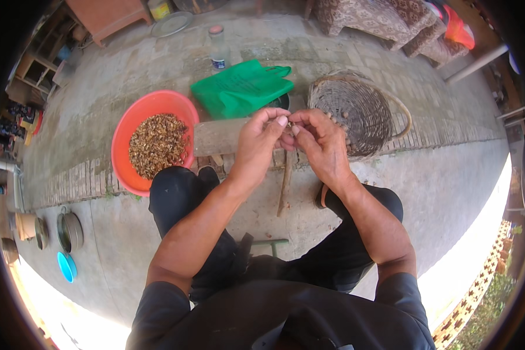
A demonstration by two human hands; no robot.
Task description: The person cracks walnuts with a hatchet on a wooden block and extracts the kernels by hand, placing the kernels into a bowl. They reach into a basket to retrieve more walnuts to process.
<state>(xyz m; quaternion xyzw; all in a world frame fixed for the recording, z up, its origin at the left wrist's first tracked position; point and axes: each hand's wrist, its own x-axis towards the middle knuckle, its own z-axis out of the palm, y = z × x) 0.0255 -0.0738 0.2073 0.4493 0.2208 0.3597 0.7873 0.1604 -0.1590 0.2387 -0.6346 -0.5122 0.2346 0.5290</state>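
Observation:
My left hand point(261, 138) and my right hand point(325, 144) meet in front of me, fingertips pinching a small brownish piece point(291, 125), apparently of cracked nut. Fingers hide most of it. Beneath the hands lies a pale wooden block point(216, 138), its right part covered by them. Left of the block stands a red plastic basin point(119, 140) holding a heap of broken nut pieces point(157, 144). A wicker basket point(363, 103) with an arched handle is just beyond my right hand; several whole nuts point(345, 114), likely walnuts, are in it.
A green cloth bag point(240, 89) lies behind the block, partly over a dark round vessel point(281, 101). A lidded jar point(218, 48) stands farther back. On the floor between my feet a wooden stick point(284, 188) extends from the block. A blue basin point(67, 267) is at left.

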